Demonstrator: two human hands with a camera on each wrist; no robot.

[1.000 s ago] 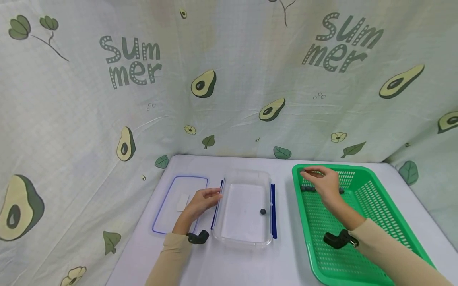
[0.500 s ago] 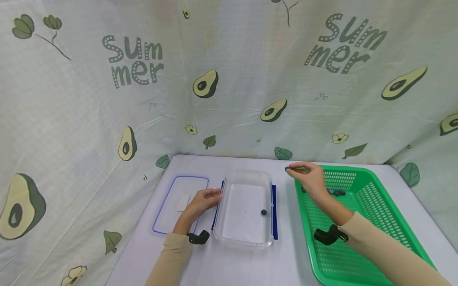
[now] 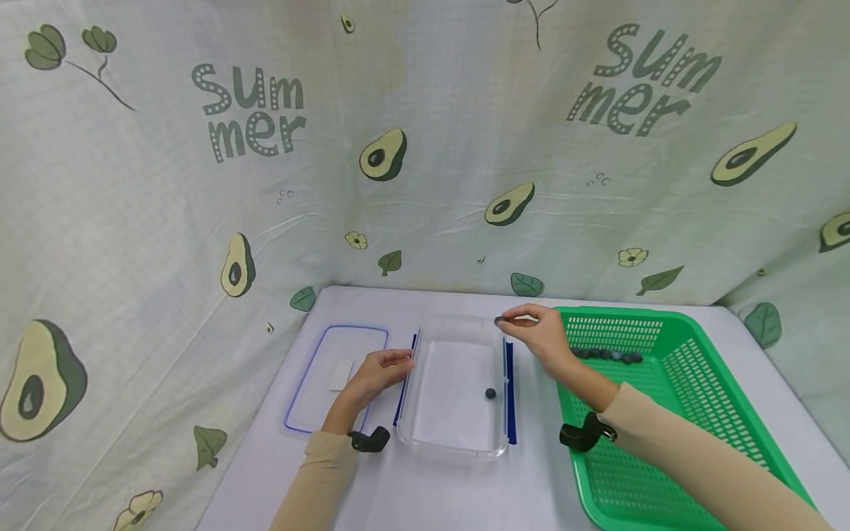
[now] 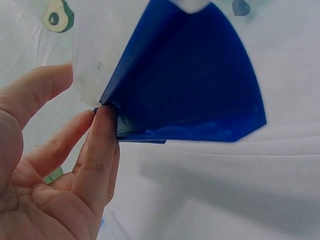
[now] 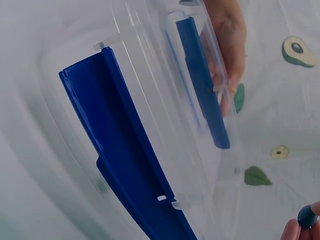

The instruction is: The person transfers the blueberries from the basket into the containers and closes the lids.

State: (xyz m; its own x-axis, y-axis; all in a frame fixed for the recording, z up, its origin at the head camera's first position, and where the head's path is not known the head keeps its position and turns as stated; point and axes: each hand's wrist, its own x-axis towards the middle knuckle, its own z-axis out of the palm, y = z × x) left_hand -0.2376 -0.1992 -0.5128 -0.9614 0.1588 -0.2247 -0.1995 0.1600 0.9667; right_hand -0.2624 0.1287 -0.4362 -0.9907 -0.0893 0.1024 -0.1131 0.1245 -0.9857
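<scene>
A clear plastic container (image 3: 454,446) with blue side latches stands mid-table, with one blueberry (image 3: 491,394) on its floor near the right side. My left hand (image 3: 378,376) touches the container's left side. In the left wrist view, its straight fingers (image 4: 97,160) rest against the blue latch (image 4: 195,80), the thumb apart from them. My right hand (image 3: 541,339) pinches another blueberry (image 5: 306,217) between thumb and fingertips, above the container's far right corner. To the right, a green basket (image 3: 724,398) holds a row of several blueberries (image 3: 607,355) along its far end.
A clear lid with a blue rim (image 3: 302,380) lies on the table left of the container, partly behind my left hand. White cloth covers the table (image 3: 524,487). A printed curtain (image 3: 438,147) hangs just behind the table's far edge.
My right hand has moved left, out from over the green basket to the container's far right corner, carrying a blueberry. The left hand stays at the container's left side.
</scene>
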